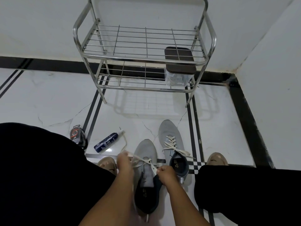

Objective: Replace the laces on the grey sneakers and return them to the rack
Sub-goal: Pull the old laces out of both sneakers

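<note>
Two grey sneakers stand on the tiled floor between my knees. The nearer sneaker point(146, 154) points away from me, and a cream lace point(141, 159) crosses its eyelets. My left hand point(124, 163) pinches one end of that lace at the shoe's left side; the lace trails away to the upper left. My right hand point(165, 174) pinches the other end over the tongue. The second sneaker point(170, 134) stands to the right, fully laced in cream with loose ends. The steel rack point(145, 57) stands against the wall ahead.
A clear box with a dark lid point(179, 64) sits on the rack's lower shelf at the right. A blue-and-white tube point(105, 142) and a dark packet point(77, 136) lie on the floor at the left. My feet in beige slippers flank the shoes.
</note>
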Tool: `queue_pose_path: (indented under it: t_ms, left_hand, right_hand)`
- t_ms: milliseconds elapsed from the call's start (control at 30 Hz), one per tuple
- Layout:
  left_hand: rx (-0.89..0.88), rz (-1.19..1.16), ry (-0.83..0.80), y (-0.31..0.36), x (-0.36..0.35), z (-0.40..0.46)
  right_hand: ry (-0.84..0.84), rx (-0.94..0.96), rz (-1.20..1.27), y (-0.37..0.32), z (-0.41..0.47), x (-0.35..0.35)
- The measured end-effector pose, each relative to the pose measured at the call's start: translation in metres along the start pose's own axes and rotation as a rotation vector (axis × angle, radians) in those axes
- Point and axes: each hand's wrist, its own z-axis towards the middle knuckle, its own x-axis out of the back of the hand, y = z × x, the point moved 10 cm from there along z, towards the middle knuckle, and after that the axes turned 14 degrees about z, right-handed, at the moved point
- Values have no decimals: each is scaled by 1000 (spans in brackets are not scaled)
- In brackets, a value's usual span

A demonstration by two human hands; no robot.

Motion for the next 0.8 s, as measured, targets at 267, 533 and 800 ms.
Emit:
queue_pose_path:
  t_ms: [267,533,800]
  left_hand:
    - [-534,1542,-219,10,-60,-26]
    - [35,231,-27,-11,-5,-6]
    - [-386,1331,356,41,2,-19]
  right_hand:
    - [4,16,-16,-2,1,-2]
    - [4,-10,29,3,-1,-2]
    - [-65,-17,-9,0,8,-5]
